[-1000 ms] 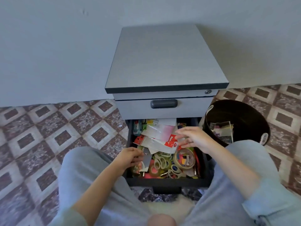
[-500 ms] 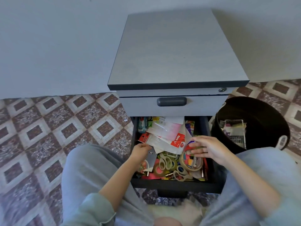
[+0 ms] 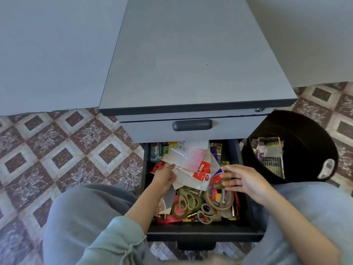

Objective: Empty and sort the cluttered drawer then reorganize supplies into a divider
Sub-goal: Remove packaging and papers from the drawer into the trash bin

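— Patterned floor tiles (image 3: 63, 150), a pale wall (image 3: 47, 54), and the grey cabinet (image 3: 191, 64) before your knees with its lower drawer (image 3: 200, 229) pulled out, heaped. Where's the pile from your hands?
— The loose packets (image 3: 191, 163) lie between them, in the drawer's far half, the long axis slanting from far left to near right. Your left hand (image 3: 165, 175) is the nearer: its fingertips touch the pile's left edge.
— Gripping it?
— You can't tell from here; the fingers may be tucked under the paper. Your right hand (image 3: 246, 180) hovers flat at the pile's right corner, fingers straight, spread, pointing left, holding nothing.
— And the black bin (image 3: 298, 131)?
— Just right of the drawer, on your right hand's side, so I'd judge a lift goes that way.
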`<state>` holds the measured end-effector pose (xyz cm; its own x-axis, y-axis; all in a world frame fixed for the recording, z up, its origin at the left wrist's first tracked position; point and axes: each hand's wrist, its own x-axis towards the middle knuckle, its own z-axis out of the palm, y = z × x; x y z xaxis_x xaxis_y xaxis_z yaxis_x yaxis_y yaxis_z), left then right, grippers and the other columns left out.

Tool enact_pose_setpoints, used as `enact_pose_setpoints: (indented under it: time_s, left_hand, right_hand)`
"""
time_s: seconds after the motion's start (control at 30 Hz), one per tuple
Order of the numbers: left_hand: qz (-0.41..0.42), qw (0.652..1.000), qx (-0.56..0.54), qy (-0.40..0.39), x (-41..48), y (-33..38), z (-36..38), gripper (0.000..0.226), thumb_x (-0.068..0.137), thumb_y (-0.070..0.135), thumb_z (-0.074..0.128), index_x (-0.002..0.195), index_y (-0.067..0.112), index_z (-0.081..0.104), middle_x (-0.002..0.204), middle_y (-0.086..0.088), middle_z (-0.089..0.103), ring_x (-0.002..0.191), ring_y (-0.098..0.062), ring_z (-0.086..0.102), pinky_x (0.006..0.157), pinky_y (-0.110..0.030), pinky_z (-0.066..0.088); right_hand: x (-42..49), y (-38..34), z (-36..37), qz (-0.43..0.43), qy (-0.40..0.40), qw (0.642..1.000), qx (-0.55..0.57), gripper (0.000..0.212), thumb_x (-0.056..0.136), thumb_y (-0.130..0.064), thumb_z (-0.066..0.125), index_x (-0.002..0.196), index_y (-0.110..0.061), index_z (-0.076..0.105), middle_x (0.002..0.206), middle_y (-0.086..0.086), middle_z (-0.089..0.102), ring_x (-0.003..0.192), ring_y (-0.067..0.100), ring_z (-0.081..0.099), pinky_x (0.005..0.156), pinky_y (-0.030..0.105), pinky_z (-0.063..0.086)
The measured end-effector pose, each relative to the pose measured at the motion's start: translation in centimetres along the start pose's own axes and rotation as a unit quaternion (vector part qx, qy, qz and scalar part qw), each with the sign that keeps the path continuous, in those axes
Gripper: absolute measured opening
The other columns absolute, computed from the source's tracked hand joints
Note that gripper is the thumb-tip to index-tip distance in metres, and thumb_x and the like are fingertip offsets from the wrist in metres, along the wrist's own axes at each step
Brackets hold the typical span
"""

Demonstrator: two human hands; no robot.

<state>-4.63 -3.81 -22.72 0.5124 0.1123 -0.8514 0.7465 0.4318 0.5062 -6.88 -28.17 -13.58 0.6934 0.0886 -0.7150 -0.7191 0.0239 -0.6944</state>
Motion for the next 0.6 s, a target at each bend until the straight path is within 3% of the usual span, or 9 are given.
enact_pose_setpoints:
  time_s: [0.07,0.13,0.23,0.33,0.47,0.6]
  left_hand:
    - [-0.006,1.0,-0.022,0.021,1.1,0.4,0.9,0.016,0.088,0.01,0.063,0.1,0.005,0.053,0.068,-0.004,0.039,0.059,-0.013,0.039,0.078,-0.025,0.052]
    - [-0.014,0.999,-0.024,0.032,2.2,0.7,1.8,0.021,0.085,0.015,0.068,0.096,0.008,0.052,0.069,-0.004,0.044,0.056,-0.012,0.041,0.05,-0.02,0.047]
    - [-0.028,0.998,-0.028,0.054,3.5,0.9,2.9,0.024,0.081,0.016,0.072,0.079,0.01,0.049,0.06,-0.002,0.041,0.048,-0.012,0.037,0.037,-0.017,0.039]
    - [-0.041,0.996,-0.008,0.077,4.1,0.9,3.6,0.035,0.075,0.028,0.078,0.076,0.012,0.047,0.057,-0.002,0.041,0.047,-0.012,0.038,0.04,-0.021,0.038]
    - [-0.055,0.993,0.017,0.107,5.0,1.4,4.4,0.062,0.063,0.046,0.083,0.103,0.008,0.054,0.069,-0.004,0.049,0.058,-0.013,0.045,0.052,-0.023,0.044]
    - [-0.067,0.991,0.016,0.113,5.4,2.1,5.5,0.064,0.069,0.036,0.081,0.121,0.009,0.053,0.113,-0.005,0.063,0.084,-0.011,0.06,0.07,-0.025,0.051]
  right_hand:
    - [0.4,0.0,-0.1,0.007,0.005,1.0,0.003,0.022,0.092,-0.021,0.057,0.106,-0.008,0.066,0.091,0.013,0.072,0.075,0.026,0.069,0.072,0.037,0.057]
    - [0.6,0.1,-0.2,0.013,0.009,1.0,0.005,0.022,0.092,-0.022,0.057,0.107,-0.007,0.066,0.091,0.013,0.073,0.076,0.026,0.069,0.071,0.036,0.057]
    - [0.8,0.0,-0.1,0.017,0.007,1.0,0.009,0.024,0.092,-0.022,0.057,0.108,-0.006,0.065,0.093,0.014,0.072,0.077,0.026,0.069,0.069,0.034,0.056]
    - [0.9,0.0,0.2,0.024,0.0,1.0,0.015,0.024,0.091,-0.022,0.057,0.107,-0.006,0.065,0.09,0.013,0.072,0.073,0.025,0.068,0.066,0.033,0.056]
    - [0.9,0.1,0.4,0.033,-0.008,0.999,0.01,0.023,0.091,-0.023,0.057,0.105,-0.006,0.067,0.091,0.014,0.072,0.073,0.024,0.067,0.066,0.031,0.056]
    - [1.0,0.2,0.4,0.035,-0.003,0.999,0.007,0.022,0.092,-0.023,0.057,0.102,-0.007,0.068,0.091,0.014,0.072,0.072,0.024,0.066,0.066,0.031,0.057]
